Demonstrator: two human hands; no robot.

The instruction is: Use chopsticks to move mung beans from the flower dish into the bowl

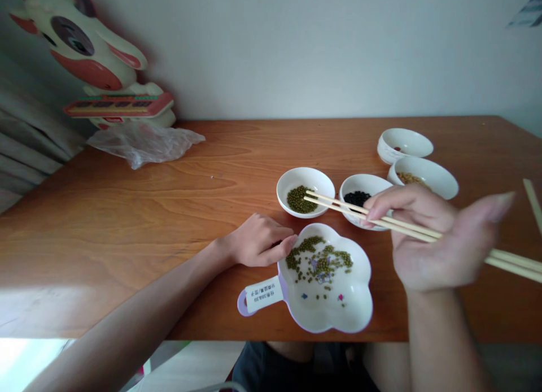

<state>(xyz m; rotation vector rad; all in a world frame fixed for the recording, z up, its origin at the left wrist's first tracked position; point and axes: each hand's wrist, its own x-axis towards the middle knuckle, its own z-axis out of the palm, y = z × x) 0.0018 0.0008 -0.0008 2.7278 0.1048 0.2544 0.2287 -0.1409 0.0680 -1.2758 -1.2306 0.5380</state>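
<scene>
My right hand (436, 234) is closed around a pair of wooden chopsticks (406, 229). Their tips are slightly apart over green mung beans (300, 200) in a white bowl (284, 182); I cannot tell whether a bean is between them. Curled at the upper left rim of a white flower-shaped dish (339, 316), my left hand (262, 240) grips its edge. More mung beans (324, 263) lie scattered in this dish, mostly in its upper half. A lilac handle with a paper label (265, 294) sticks out on its left.
A bowl of black beans (358, 198) stands partly behind my right hand. Behind it are a bowl with tan pieces (410, 177) and a bowl with a few reddish bits (406, 140). At the back left, a cow toy (118, 70) stands behind a clear plastic bag (148, 143).
</scene>
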